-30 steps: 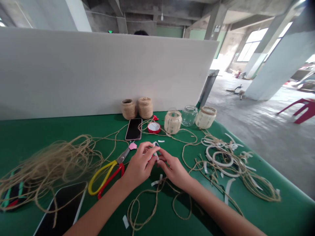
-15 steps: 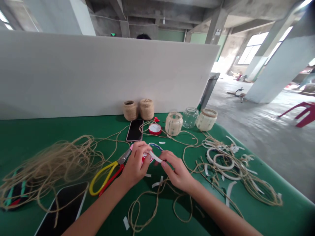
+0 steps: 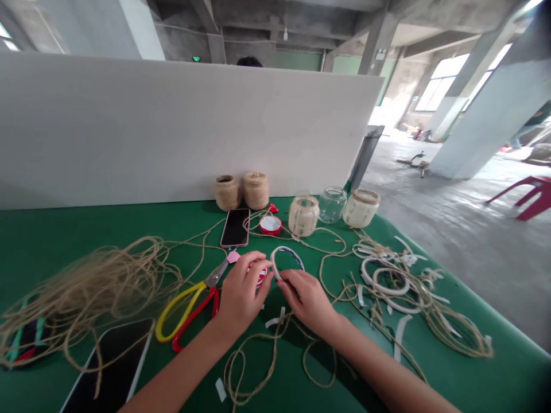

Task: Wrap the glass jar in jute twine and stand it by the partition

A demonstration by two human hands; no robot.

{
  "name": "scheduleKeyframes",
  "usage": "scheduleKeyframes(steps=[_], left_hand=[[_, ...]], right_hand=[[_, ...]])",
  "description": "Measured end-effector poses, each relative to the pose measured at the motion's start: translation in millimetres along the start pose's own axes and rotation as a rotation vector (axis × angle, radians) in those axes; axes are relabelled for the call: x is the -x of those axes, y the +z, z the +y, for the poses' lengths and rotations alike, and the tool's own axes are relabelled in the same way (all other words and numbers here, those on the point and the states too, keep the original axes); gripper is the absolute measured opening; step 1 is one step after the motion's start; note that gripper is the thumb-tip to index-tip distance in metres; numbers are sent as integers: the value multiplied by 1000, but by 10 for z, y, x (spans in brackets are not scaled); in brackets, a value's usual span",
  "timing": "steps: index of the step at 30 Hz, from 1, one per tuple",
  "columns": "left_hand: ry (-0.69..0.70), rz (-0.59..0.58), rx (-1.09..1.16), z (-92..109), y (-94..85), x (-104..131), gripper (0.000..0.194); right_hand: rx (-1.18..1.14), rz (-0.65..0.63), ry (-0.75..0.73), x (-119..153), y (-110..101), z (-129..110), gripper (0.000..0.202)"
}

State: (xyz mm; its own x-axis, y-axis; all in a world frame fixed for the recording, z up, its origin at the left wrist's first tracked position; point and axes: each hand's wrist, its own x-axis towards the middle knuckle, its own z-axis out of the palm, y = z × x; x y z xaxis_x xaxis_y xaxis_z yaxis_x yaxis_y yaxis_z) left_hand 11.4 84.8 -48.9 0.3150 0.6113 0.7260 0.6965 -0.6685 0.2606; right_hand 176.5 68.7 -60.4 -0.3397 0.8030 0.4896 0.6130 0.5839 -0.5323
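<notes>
A thin white roll of tape (image 3: pixel 287 249) with a blue-patterned inner side stands on edge between my hands. My right hand (image 3: pixel 306 295) is closed on its lower part, thumb and fingers pinching the ring. The fingers of my left hand (image 3: pixel 246 289) are bent together at the ring's left edge, the fingertips against the tape. Behind the left fingers a red and white round lid (image 3: pixel 262 276) is partly hidden. Scissors (image 3: pixel 214 279) with one yellow and one red handle lie left of my left hand, a pink scrap (image 3: pixel 233 256) by their tip.
Loose twine (image 3: pixel 107 281) is heaped at left by a large dark tablet (image 3: pixel 114 367). Behind are a phone (image 3: pixel 235 228), a red lid (image 3: pixel 271 224), twine-wrapped jars (image 3: pixel 256 192) and a clear jar (image 3: pixel 332 205). Tape rolls (image 3: pixel 391 276) and twine lie right, near the table edge.
The tape roll has turned upright, showing its full ring; before, a white strip stretched between my hands. My left hand has moved slightly right and down, uncovering the pink scrap.
</notes>
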Motion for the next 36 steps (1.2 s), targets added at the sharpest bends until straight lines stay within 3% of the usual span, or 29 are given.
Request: scheduleKeyframes(steps=[4, 10, 20, 26, 31, 36], left_hand=[[17, -8, 31, 24, 13, 11, 19], [-111, -80, 226, 34, 1, -39, 6], [-309, -259, 595, -23, -62, -92, 6], [-280, -311, 535, -18, -82, -97, 6], [-246, -295, 445, -16, -103, -116, 8], [-308, -305, 514, -29, -123, -140, 11]], right_hand=[[86, -13, 0, 0, 19, -4, 22], [185, -43, -30, -20, 0, -7, 27], [-87, -138, 121, -67, -92, 11, 19], [29, -61, 143, -92, -55, 114, 19], [-24, -15, 163, -123, -81, 212, 18], [-82, 30, 208, -141, -107, 172, 14]])
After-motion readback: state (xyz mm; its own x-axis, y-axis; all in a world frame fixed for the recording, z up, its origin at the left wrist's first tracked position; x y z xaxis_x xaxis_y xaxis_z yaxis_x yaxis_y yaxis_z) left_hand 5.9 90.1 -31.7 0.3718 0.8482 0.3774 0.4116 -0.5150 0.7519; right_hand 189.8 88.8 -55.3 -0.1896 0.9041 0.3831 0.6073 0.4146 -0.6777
